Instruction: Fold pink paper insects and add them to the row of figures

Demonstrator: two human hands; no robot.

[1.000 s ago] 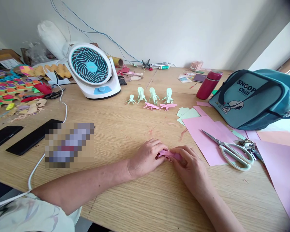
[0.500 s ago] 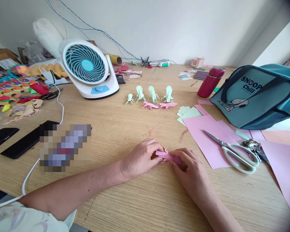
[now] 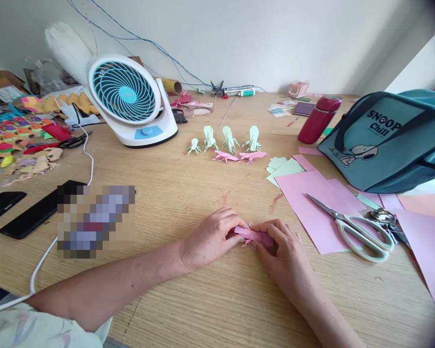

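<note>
Between my two hands, just over the wooden table, is a pink origami figure (image 3: 249, 234) with small thin legs sticking out. My left hand (image 3: 217, 237) pinches its left end between thumb and fingers. On the other side, my right hand (image 3: 283, 246) grips the right end, its fingers bent over the paper and partly hiding it. Farther back stand several pale green origami figures (image 3: 230, 139) in a row. Two pink origami figures (image 3: 253, 155) lie in front of them.
To the right, scissors (image 3: 351, 227) rest on pink paper sheets (image 3: 304, 208), beside pale green paper (image 3: 290, 171). Behind are a red bottle (image 3: 319, 121) and a teal bag (image 3: 384, 145). A white fan (image 3: 130, 106) stands back left; its white cord (image 3: 43, 261) runs along the left.
The view has shifted very slightly. Both hands stay in nearly the same place on the pink figure, with the right fingers slightly shifted.
</note>
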